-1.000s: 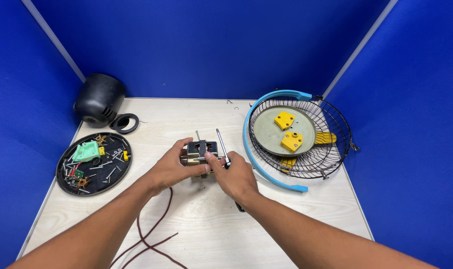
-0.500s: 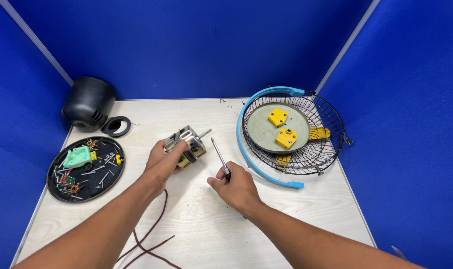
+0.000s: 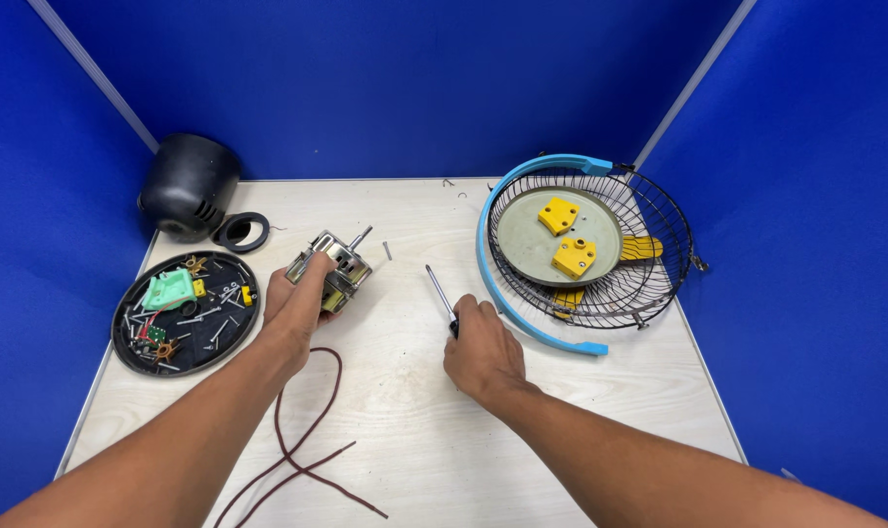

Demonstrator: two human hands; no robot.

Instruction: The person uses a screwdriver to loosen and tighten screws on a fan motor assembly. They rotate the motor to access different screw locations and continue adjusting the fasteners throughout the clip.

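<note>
Left hand gripping small fan motor, tilted; right hand closed on screwdriver; loose screw beside motor risks rolling away if knocked

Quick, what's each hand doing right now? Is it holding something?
Left hand: closed around the small metal motor, lifting it at a tilt.
Right hand: closed on the screwdriver, its tip pointing away across the table.

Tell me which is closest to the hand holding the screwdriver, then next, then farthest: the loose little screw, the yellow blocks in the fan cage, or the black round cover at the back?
From the right hand:
1. Loose screw, up and to its left on the table.
2. Yellow blocks, up and to its right, on the disc inside the fan cage; close to call with the screw.
3. Black cover, far left corner.
</note>
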